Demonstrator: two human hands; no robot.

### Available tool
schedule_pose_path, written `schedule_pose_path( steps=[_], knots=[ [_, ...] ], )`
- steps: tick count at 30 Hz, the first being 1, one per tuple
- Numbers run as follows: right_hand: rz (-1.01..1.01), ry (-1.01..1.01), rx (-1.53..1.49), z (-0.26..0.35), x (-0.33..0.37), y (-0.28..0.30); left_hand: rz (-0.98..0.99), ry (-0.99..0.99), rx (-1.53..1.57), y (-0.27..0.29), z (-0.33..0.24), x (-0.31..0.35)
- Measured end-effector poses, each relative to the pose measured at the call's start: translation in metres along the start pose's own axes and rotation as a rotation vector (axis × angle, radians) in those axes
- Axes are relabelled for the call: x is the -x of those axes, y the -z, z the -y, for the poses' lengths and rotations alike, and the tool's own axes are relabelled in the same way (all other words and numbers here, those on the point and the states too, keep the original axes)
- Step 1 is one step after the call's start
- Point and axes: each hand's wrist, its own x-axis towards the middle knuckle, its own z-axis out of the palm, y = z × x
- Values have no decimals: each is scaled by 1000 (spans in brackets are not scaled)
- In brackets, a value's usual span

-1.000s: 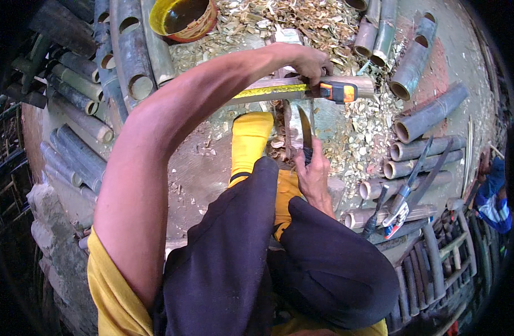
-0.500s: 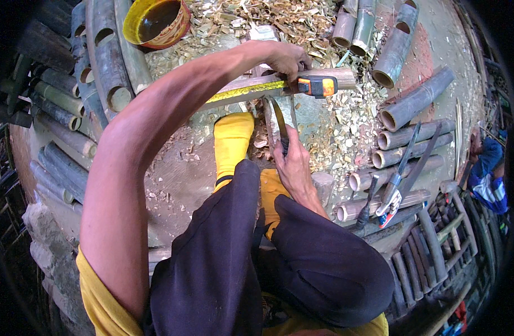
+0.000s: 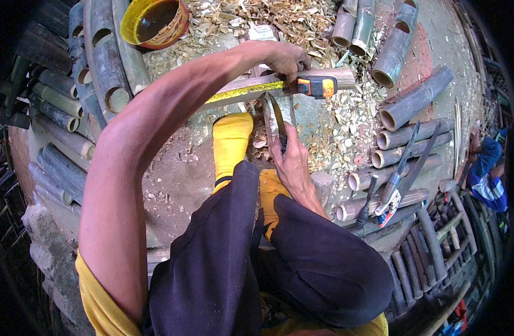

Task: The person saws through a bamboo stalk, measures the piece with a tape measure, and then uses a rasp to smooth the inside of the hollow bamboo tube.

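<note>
My left hand (image 3: 290,60) reaches across the far side of a length of wood or split bamboo (image 3: 344,77). Its fingers are closed at the tape measure (image 3: 318,87), which has a black and orange case. The yellow tape blade (image 3: 246,92) is pulled out leftward along the near edge of the piece. In my right hand (image 3: 294,159) is a curved knife (image 3: 280,120), its dark blade pointing away from me. The knife tip lies close below the tape, over a flat pale block (image 3: 289,115); I cannot tell whether it touches the piece.
Wood shavings (image 3: 268,19) cover the ground ahead. Bamboo tubes (image 3: 108,61) lie at the left, and more tubes (image 3: 417,101) at the right. A yellow bucket of dark liquid (image 3: 156,22) stands far left. Long-bladed tools (image 3: 400,173) rest right. A person (image 3: 487,173) is at the far right.
The knife tip has edged slightly away from me, toward the tape. My left hand and the tape measure hold their place. The person at the far right has shifted a little.
</note>
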Motion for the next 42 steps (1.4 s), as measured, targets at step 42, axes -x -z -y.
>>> schedule_pose_path(
  steps=[42],
  knots=[
    [11,-41,50,1,-4,-5,-28,-14,-2,-2,3,3]
  ],
)
